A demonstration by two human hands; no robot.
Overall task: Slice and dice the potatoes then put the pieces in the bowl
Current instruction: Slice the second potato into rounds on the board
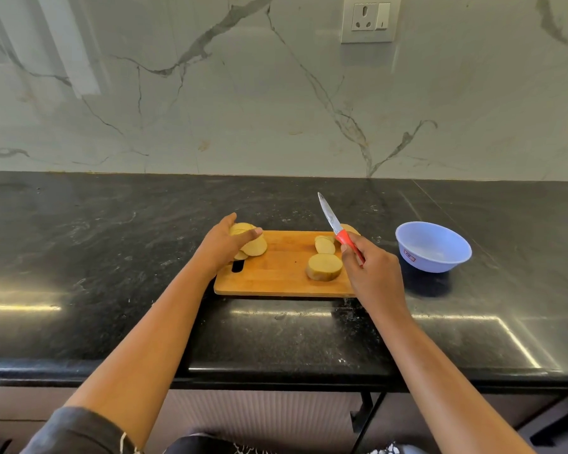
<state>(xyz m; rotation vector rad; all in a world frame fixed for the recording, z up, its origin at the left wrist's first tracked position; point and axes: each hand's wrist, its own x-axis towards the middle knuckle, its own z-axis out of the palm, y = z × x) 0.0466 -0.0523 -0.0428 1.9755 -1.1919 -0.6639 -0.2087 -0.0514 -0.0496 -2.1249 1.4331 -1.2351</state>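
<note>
We have 1 view only, a wide-angle camera worn on the head. It faces forward and down onto the countertop (112,240) from close by. The cutting board (276,276) sits just below the frame's centre. The marble wall (243,109) fills the upper part. The left forearm (151,322) and right forearm (440,355) enter from the bottom edge.

So the left hand (223,245) is wrapped round the potato slices (254,245) at the left end of the cutting board (276,273). The back of that stack is covered, so no counting them. Its wrist also blocks part of the handle slot (238,266). The right hand (371,273) hides the lower end of the knife (333,224) and the board's near right corner. Behind the red handle there's maybe another potato piece (351,229), mostly blocked. The sticker (409,256) on the blue bowl (433,247) is too small to read. The wall socket (369,19) is clipped by the top edge, both arms by the bottom.
</note>
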